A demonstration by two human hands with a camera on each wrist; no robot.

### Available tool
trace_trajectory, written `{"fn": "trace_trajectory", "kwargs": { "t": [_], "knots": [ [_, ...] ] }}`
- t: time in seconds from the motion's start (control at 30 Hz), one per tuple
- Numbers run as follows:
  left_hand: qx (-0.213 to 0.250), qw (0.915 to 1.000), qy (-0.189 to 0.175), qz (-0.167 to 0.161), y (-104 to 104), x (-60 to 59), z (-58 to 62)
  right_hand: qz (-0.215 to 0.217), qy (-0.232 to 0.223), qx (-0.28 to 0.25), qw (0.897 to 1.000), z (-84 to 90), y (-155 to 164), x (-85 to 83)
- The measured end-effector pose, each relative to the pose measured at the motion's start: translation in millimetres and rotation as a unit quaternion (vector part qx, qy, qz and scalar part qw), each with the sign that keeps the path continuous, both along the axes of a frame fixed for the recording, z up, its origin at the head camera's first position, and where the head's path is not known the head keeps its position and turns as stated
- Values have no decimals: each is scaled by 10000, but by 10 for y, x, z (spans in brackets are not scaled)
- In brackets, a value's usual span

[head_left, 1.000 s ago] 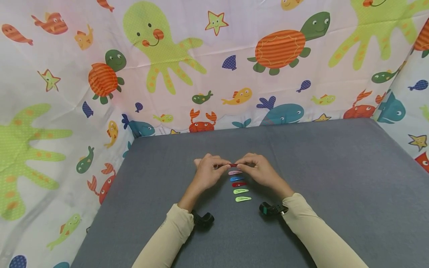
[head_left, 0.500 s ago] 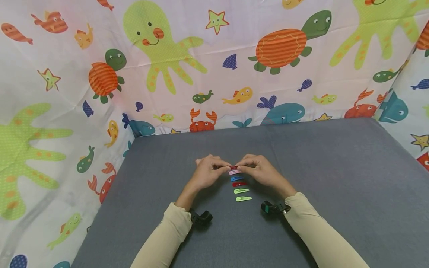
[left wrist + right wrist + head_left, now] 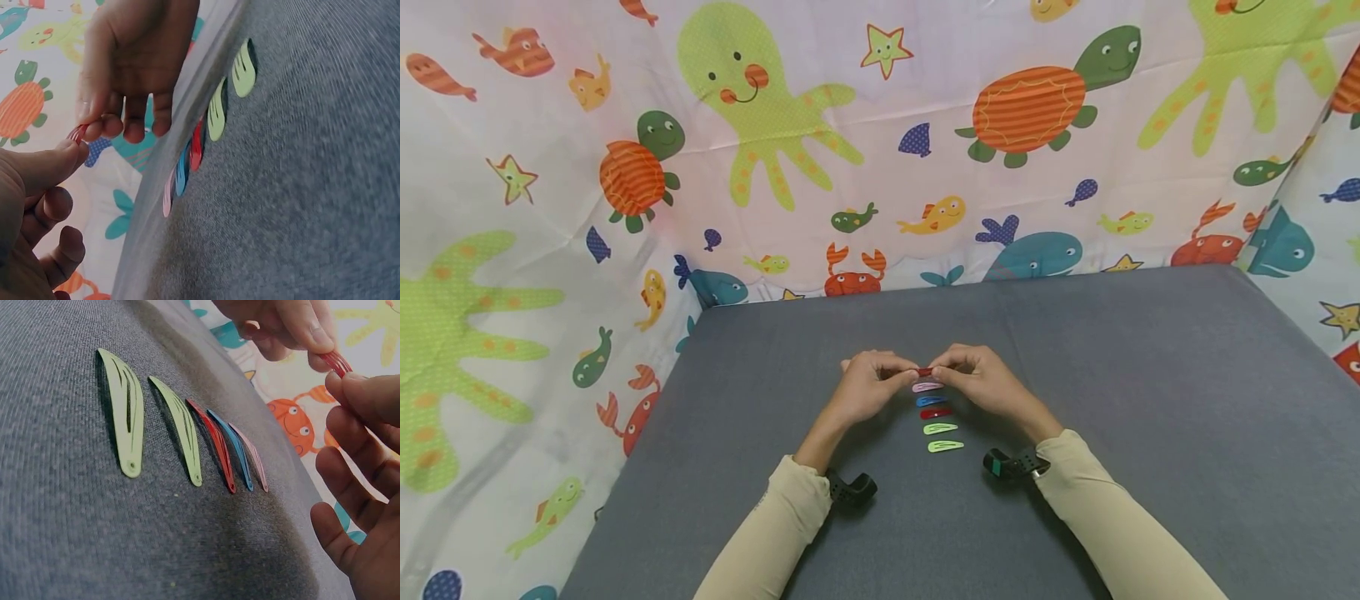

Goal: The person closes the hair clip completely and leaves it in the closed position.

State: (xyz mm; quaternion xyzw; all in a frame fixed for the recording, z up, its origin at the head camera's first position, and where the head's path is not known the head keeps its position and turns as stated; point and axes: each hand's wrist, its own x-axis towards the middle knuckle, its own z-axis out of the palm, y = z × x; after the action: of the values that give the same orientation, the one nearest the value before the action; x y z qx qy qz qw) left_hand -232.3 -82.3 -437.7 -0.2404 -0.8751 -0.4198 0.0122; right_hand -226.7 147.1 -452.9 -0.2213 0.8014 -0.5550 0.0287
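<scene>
Between my two hands is a red snap hair clip (image 3: 337, 363), held above the grey cloth. My left hand (image 3: 867, 385) pinches one end with thumb and index finger. The other end is pinched by my right hand (image 3: 981, 382). Much of the clip is hidden by fingertips. Below it lies a column of hair clips: a pink clip (image 3: 927, 387), a blue clip (image 3: 931, 401), a red clip (image 3: 936, 412) and two light green clips, one (image 3: 940, 428) behind the other (image 3: 945, 446). In the right wrist view the nearest green clip (image 3: 125, 415) lies flat.
A grey cloth (image 3: 1112, 400) covers the table. Behind it and at both sides hangs a white curtain (image 3: 880, 175) printed with sea animals. Dark wrist cameras stick out inward from the left wrist (image 3: 853, 490) and the right wrist (image 3: 1009, 464).
Both hands keep their pinch on the red hair clip. Held up close behind the pink clip, it dipped slightly toward it and has come back up a little. The clips on the cloth stay put.
</scene>
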Motion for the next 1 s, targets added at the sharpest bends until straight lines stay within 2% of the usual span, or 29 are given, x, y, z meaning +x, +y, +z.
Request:
{"fn": "trace_trajectory", "kwargs": {
  "t": [0.17,0.3,0.43,0.57,0.83,1.0],
  "knots": [
    [-22,9997,221,106,2,-3,-18,-154,-133,65,9998,11,-19,-2],
    [-213,9972,694,189,5,-10,-39,-247,-322,61,9992,16,-29,-11],
    [-434,9908,1247,309,15,-9,-50,-329,-529,53,9980,18,-35,-13],
    [-619,9835,1647,418,29,-1,-46,-373,-635,49,9973,18,-37,-5],
    [-994,9698,2161,538,32,16,-35,-300,-728,-88,9969,26,-32,11],
    [-1123,9646,2329,517,26,22,-20,-268,-732,-153,9968,22,-24,14]
  ]
}}
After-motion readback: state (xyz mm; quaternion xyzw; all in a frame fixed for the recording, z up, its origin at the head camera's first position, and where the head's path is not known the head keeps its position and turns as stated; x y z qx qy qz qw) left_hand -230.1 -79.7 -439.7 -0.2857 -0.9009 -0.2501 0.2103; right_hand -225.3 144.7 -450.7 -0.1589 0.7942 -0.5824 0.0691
